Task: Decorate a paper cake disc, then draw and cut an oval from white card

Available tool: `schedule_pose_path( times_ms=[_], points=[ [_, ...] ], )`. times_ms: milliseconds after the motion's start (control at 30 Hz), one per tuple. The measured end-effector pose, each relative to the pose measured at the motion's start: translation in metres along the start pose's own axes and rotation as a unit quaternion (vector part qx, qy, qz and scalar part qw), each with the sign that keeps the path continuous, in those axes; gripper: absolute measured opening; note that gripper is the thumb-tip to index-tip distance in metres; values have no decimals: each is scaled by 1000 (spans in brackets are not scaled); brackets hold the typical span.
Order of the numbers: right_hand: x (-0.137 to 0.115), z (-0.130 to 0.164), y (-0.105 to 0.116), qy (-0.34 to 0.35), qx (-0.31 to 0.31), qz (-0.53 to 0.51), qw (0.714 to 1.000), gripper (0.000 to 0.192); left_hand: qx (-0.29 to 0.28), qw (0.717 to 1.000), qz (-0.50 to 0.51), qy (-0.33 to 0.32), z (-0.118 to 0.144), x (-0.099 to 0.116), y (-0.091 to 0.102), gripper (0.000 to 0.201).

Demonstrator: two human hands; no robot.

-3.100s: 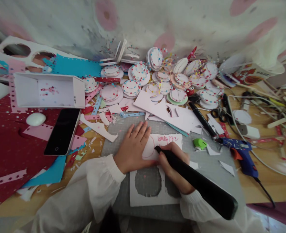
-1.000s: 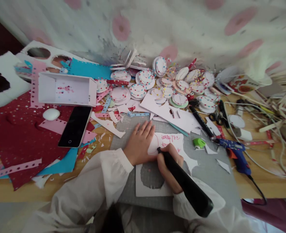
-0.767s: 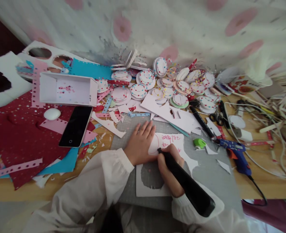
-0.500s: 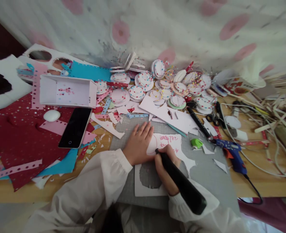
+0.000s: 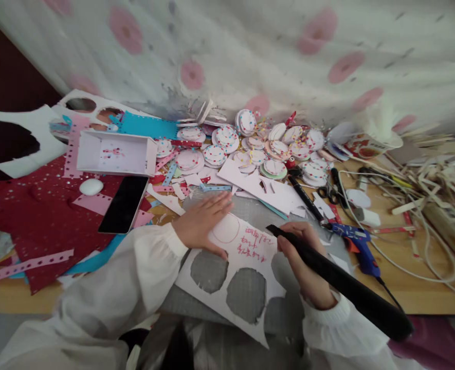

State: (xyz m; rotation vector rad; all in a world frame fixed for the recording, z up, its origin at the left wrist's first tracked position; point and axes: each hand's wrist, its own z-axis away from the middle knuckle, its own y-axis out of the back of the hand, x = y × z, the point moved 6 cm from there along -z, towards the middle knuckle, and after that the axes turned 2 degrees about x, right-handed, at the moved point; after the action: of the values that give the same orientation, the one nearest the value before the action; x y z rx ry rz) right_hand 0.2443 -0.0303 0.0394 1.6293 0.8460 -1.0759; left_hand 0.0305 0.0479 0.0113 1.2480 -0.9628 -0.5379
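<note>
A white sheet of card [image 5: 235, 308] with round holes cut through it and red handwriting lies at a slant on the grey cutting mat [image 5: 246, 206]. My left hand [image 5: 203, 222] rests flat on its upper left part, fingers stretched, thumb beside a drawn circle [image 5: 226, 228]. My right hand [image 5: 306, 257] is closed around a long black utility knife [image 5: 339, 277]. The knife's dark tip points up and left, raised beside the handwriting and apart from the drawn circle.
Behind the mat are several stacked paper discs with coloured dots [image 5: 227, 139]. A phone [image 5: 123, 204], an open white box [image 5: 115, 152] and red paper [image 5: 46, 221] lie left. A blue glue gun [image 5: 360, 241], its cord, black scissors [image 5: 329, 192] and wood strips [image 5: 431, 174] lie right.
The knife has left the circle's edge and moved right. The card has turned and shifted left, showing two round holes. My left hand has slid left with it.
</note>
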Motion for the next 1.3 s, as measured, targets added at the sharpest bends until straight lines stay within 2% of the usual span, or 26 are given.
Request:
schedule_pose_path(
  times_ms=[67,167,267,367,467,633,1067,1300],
  points=[
    [1,-3,0,3,-15,2,1000,12,-26,999,6,44,9,-6,-1,120],
    [-2,-8,-14,21,-77,-10,997,8,-52,997,18,46,11,-9,-6,111],
    [-8,-15,-41,63,-152,-19,986,5,-33,999,36,3,1,-7,-12,108],
    [-15,-18,-66,127,-191,-25,973,7,1,998,52,-27,-9,-7,-15,108],
    [-16,-18,-81,169,-225,-7,960,10,30,997,60,-36,-10,-8,-16,105],
    [-8,-15,-85,189,-237,49,952,14,54,994,78,-45,-8,-7,-14,102],
    [1,-8,-89,209,-255,51,943,19,82,991,86,-54,-9,-6,-12,98],
    [3,-5,-91,228,-260,51,937,21,71,993,81,-47,-9,-6,-13,93]
  ],
)
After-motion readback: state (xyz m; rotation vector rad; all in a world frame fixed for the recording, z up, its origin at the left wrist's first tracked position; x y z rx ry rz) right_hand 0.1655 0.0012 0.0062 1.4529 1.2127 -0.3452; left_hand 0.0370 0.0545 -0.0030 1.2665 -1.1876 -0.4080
